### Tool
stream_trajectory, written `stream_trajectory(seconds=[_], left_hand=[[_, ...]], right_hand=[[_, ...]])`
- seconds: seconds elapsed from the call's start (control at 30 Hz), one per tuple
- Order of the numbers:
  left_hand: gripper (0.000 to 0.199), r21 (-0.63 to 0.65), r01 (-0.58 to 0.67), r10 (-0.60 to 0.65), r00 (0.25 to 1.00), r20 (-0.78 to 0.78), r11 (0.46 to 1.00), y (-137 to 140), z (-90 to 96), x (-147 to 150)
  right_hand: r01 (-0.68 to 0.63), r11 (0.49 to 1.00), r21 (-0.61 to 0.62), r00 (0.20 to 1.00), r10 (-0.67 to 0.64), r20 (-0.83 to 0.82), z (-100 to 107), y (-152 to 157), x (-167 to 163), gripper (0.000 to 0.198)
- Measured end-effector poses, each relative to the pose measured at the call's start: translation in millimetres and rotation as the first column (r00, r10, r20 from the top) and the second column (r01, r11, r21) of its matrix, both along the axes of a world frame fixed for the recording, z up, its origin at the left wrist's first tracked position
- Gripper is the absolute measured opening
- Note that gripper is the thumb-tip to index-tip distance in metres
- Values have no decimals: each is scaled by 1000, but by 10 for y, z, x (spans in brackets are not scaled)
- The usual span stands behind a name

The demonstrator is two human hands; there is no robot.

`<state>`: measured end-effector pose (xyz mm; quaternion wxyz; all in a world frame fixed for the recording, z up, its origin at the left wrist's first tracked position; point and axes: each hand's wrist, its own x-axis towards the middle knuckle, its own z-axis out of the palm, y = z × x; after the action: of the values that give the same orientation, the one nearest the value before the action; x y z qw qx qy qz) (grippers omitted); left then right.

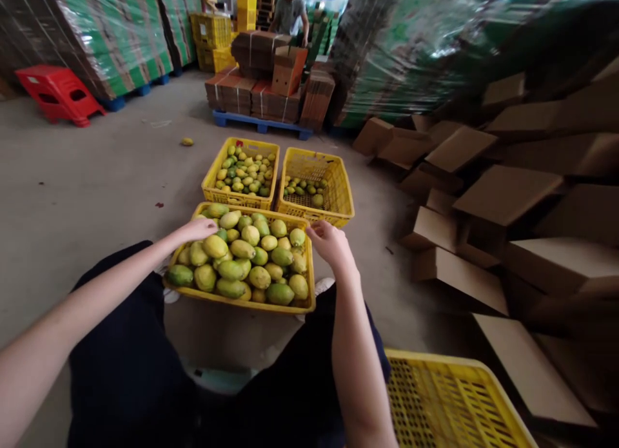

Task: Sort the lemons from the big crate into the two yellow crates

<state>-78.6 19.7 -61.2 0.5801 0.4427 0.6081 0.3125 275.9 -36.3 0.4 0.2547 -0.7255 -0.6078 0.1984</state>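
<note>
A yellow plastic crate (242, 304) heaped with yellow-green oval fruits (243, 249) stands on the floor between my legs. Over its left part reaches my left hand (197, 229), fingers stretched toward the fruits near the back; whether the fingertips touch one is unclear. My right hand (331, 242) is at the crate's right back corner, its fingers loosely bent and apart, with no fruit visible in them. Just behind stand two more yellow crates: the left one (209, 184) holds many smaller fruits, the right one (341, 190) a few at its left side.
Another yellow crate (449, 396) is at my right knee. Cardboard boxes (507, 193) pile up along the right. Ahead, a blue pallet (261, 124) bears bundled cardboard, with a person (290, 16) behind. A red stool (60, 95) and a loose fruit (186, 141) are on the floor.
</note>
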Motion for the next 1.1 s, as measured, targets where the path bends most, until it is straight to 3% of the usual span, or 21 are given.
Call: stream_trajectory(seconds=[0.07, 0.13, 0.2, 0.3, 0.33, 0.4, 0.47, 0.53, 0.7, 0.83, 0.93, 1.0, 1.1], left_hand=[[14, 8, 59, -57, 984, -170, 998, -146, -54, -217], [27, 18, 267, -227, 849, -478, 963, -229, -97, -313], [56, -5, 520, -395, 643, -656, 854, -267, -136, -314], [90, -7, 772, -545, 441, -713, 635, -281, -188, -215], [94, -9, 811, -557, 393, -731, 585, -279, -207, -174], [89, -35, 833, -541, 327, -775, 553, -265, -251, -95], [79, -61, 823, -529, 304, -792, 565, -238, -308, -29], [68, -38, 803, -533, 359, -766, 595, -202, -374, 25], [24, 156, 573, -422, 737, -528, 805, -107, -401, 118], [41, 237, 479, -369, 844, -390, 845, -23, -97, 65], [60, 288, 342, -331, 940, -89, 894, -17, 210, -26], [52, 251, 196, -257, 937, 238, 948, -63, 364, -60], [48, 130, 33, -112, 737, 666, 991, -178, 505, -52]], right_hand=[[-70, 992, -107, 984, 86, 156, -20, -16, -173, 18], [-139, 970, -202, 950, 188, 249, -43, -29, -377, 24], [-200, 940, -277, 917, 280, 286, -77, -39, -568, 28], [-265, 894, -361, 872, 381, 306, -152, -48, -759, 30], [-282, 879, -385, 854, 413, 316, -179, -49, -794, 30], [-303, 848, -435, 817, 466, 339, -227, -48, -832, 28], [-310, 821, -480, 786, 506, 356, -258, -38, -855, 27], [-303, 822, -481, 789, 500, 357, -265, -17, -881, 27], [-237, 941, -243, 896, 309, 320, -198, 75, -946, 25], [-181, 978, -107, 939, 204, 278, -143, 113, -917, 22], [-160, 986, -38, 956, 164, 244, -149, 107, -874, 22], [-150, 989, 5, 964, 145, 222, -171, 102, -855, 22], [-135, 991, 21, 969, 127, 212, -211, 110, -844, 22]])
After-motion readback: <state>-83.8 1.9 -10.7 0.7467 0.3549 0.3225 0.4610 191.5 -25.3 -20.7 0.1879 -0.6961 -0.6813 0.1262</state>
